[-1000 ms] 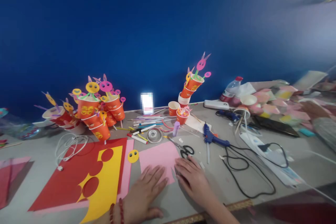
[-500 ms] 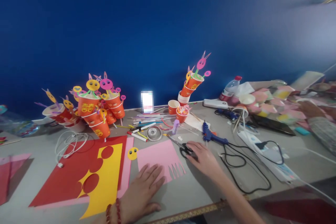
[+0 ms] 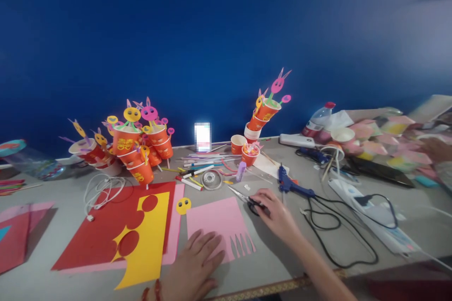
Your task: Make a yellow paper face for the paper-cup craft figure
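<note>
My left hand [image 3: 198, 263] lies flat, fingers spread, over the lower left corner of a pink sheet of paper [image 3: 213, 214]. Narrow pointed slits are cut into the sheet's lower right corner. To its right, my right hand [image 3: 277, 214] has its fingers curled round the black handles of a pair of scissors [image 3: 243, 196]; the blades point up and left, just beyond the sheet. Part of the handles is hidden under the fingers. A yellow paper face [image 3: 183, 206] lies by the sheet's upper left corner.
Left are red paper [image 3: 95, 225], cut yellow paper [image 3: 146, 249] and decorated cups [image 3: 129, 141]. Pens [image 3: 197, 167], tape [image 3: 211, 178] and a lit phone [image 3: 203, 137] lie behind. A blue glue gun [image 3: 293, 186], cords and a power strip [image 3: 374, 225] occupy the right; another person's arm [image 3: 439, 150] shows there.
My right hand's fingers have curled in on the scissors' handles. My left hand stays flat on the pink sheet. The whole view has shifted slightly, bringing more of the left side in.
</note>
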`<action>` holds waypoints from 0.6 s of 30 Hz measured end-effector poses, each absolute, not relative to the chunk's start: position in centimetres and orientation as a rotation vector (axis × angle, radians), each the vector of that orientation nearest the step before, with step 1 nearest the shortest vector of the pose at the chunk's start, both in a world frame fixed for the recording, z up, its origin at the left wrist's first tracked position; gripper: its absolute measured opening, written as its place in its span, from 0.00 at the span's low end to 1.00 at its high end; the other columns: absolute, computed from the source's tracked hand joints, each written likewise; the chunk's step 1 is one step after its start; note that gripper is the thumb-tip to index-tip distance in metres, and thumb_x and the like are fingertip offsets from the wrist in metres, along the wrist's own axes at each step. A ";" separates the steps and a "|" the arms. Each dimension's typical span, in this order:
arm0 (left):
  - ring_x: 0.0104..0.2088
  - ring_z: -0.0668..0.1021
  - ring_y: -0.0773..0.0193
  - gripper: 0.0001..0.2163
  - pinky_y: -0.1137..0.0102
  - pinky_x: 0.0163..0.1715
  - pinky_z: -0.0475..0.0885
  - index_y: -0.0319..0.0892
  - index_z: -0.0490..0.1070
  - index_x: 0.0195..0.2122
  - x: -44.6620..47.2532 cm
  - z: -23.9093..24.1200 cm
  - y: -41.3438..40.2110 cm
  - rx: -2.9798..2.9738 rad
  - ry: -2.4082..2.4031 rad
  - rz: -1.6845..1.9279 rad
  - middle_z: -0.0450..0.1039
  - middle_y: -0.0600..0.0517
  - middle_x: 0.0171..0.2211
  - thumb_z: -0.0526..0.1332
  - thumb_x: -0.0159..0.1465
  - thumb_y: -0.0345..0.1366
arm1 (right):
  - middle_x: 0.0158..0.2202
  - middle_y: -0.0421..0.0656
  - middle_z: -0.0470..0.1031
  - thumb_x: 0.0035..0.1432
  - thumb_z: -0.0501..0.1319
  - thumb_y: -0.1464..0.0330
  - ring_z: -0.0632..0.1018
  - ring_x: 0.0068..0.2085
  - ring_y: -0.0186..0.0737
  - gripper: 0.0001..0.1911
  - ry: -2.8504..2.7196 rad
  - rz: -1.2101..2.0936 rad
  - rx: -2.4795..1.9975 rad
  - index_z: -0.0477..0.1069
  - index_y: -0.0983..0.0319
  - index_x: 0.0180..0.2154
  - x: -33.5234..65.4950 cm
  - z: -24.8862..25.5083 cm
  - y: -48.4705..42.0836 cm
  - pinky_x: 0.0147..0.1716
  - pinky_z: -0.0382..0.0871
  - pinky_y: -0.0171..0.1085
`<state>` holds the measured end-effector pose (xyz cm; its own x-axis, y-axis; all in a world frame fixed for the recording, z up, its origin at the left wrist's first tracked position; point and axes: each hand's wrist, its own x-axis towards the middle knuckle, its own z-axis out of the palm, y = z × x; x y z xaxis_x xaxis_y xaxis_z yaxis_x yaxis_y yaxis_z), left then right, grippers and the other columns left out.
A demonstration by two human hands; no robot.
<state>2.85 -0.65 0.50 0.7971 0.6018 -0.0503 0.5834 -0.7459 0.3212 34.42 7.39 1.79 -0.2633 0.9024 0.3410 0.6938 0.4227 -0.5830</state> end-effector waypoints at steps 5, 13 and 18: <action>0.68 0.58 0.49 0.32 0.49 0.67 0.51 0.51 0.50 0.68 2.3 -0.1 -0.8 2.678 0.883 0.100 0.54 0.49 0.70 0.62 0.66 0.40 | 0.42 0.48 0.75 0.64 0.60 0.63 0.80 0.41 0.46 0.11 -1.720 0.496 -1.255 0.81 0.56 0.40 36.4 4.0 5.9 0.37 0.81 0.41; 0.67 0.60 0.51 0.34 0.49 0.68 0.47 0.55 0.50 0.68 1.6 0.0 -0.8 2.631 0.922 0.095 0.56 0.52 0.69 0.63 0.63 0.35 | 0.45 0.46 0.73 0.54 0.71 0.62 0.80 0.38 0.41 0.11 -1.054 0.572 -1.220 0.82 0.58 0.39 39.1 5.4 3.1 0.35 0.83 0.38; 0.67 0.60 0.51 0.30 0.47 0.68 0.49 0.53 0.54 0.67 1.6 0.4 -0.6 2.632 0.923 0.076 0.56 0.51 0.69 0.63 0.65 0.35 | 0.42 0.48 0.78 0.54 0.70 0.57 0.82 0.36 0.46 0.15 -1.160 0.804 -1.323 0.82 0.58 0.40 36.9 2.3 2.6 0.35 0.83 0.41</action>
<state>1.57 -0.63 0.39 0.7864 0.6144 -0.0643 0.5957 -0.7267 0.3421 36.90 2.57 2.26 0.2780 0.9445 0.1749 0.1676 0.1316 -0.9770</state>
